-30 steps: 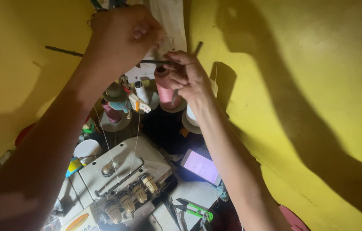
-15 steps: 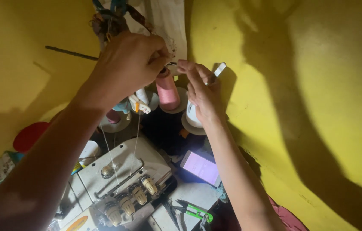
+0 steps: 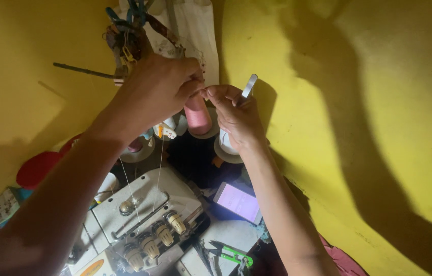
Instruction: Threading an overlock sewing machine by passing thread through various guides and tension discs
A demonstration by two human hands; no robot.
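My left hand and my right hand meet fingertip to fingertip just above a pink thread cone, pinching a thin thread between them. The cone stands on a round stand plate behind a white overlock sewing machine. Fine threads run down from the hands' height to the machine's top. A small white metal strip sticks up beside my right hand's fingers. The thread itself is barely visible where the fingers pinch it.
A yellow wall fills the back and right. A lit phone lies right of the machine, green-handled snips below it. Other spools stand left of the pink cone. A red round object sits at the left.
Both hands have come together above the pink cone. My right hand let go of the cone, which now stands on its plate. The view has tilted up slightly.
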